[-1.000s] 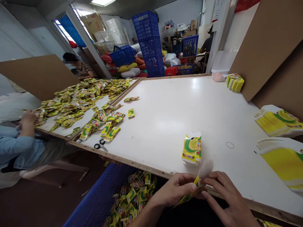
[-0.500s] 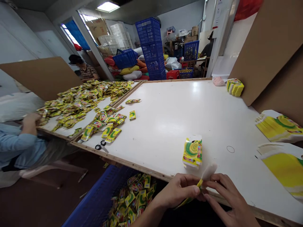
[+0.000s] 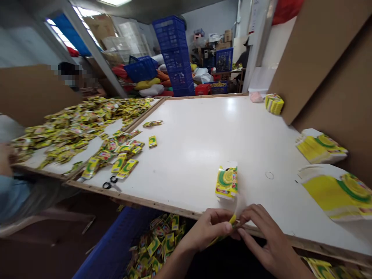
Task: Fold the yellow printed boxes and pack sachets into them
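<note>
At the near edge of the table, my left hand (image 3: 210, 228) is closed on a folded yellow carton (image 3: 233, 219), thumb on top. One white flap of it sticks up, slightly blurred. The fingers of my right hand (image 3: 267, 238) bend around the carton's other side, pinching near the flap; most of the carton is hidden by both hands. Just beyond them stands an open yellow-green printed box (image 3: 226, 181) with white flaps raised on top.
Flat carton blanks (image 3: 334, 193) lie stacked at right. Small yellow packets (image 3: 124, 164) and scissors (image 3: 110, 183) lie at left, with a large packet heap (image 3: 75, 128) beyond a wooden strip. Below the edge is a blue crate (image 3: 107, 240) of packets. A co-worker's arm (image 3: 6, 159) is far left.
My view has turned to the right, so the table and its contents appear further left. Both hands stay on the carton, and its white flap is bent a little differently.
</note>
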Demonstrator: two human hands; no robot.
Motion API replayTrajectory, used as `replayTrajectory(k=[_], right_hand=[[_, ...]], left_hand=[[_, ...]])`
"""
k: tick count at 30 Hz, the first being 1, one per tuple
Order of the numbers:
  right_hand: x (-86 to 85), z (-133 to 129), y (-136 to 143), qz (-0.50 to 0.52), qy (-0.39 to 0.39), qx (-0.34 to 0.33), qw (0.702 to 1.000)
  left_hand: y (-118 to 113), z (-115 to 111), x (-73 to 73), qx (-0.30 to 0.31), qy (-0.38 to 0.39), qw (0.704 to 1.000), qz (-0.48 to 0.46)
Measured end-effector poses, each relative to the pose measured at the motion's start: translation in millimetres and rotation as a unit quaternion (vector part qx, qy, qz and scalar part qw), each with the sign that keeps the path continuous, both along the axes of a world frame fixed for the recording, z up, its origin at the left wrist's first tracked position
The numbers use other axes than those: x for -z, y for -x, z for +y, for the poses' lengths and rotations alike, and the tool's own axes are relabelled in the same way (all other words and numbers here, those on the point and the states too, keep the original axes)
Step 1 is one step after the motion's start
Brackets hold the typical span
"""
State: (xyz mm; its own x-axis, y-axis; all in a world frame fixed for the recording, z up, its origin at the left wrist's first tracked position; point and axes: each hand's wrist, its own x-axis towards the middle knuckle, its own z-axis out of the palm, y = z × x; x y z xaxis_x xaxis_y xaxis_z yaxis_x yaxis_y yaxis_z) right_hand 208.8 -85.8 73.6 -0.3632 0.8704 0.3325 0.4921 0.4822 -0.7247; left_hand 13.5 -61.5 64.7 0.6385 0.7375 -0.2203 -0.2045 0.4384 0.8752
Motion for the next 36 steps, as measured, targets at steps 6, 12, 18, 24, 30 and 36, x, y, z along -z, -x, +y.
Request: replayTrajectory(k=[6, 12, 18, 24, 30, 36], right_hand=[[-15.8, 0, 9, -0.017, 0.043, 0.025, 0.999], [2.7, 1, 13, 0.025, 0.022, 0.112, 0.993], [25.7, -3, 26, 0.124, 0.106, 0.18, 0.97], [33.4, -5, 35, 0.145, 0.113, 0.218, 0.959], [36.5, 1, 26, 0.132, 0.108, 0.263, 0.95], [37.1, 0, 31, 0.212, 0.186, 0.221, 0.934]], left_hand=[[-1, 6, -3.7, -0.016, -0.021, 1.0, 0.013], [-5, 5, -7.0, -0.046, -0.018, 0.998, 0.037], [-13, 2, -9.3, -0.128, -0.07, 0.988, 0.048], [-23, -2, -4.6, -0.173, -0.08, 0.981, 0.03], [-21, -5, 5.8, -0.183, -0.097, 0.976, 0.069], [-17, -3, 12.0, -0.221, -0.086, 0.97, 0.055]])
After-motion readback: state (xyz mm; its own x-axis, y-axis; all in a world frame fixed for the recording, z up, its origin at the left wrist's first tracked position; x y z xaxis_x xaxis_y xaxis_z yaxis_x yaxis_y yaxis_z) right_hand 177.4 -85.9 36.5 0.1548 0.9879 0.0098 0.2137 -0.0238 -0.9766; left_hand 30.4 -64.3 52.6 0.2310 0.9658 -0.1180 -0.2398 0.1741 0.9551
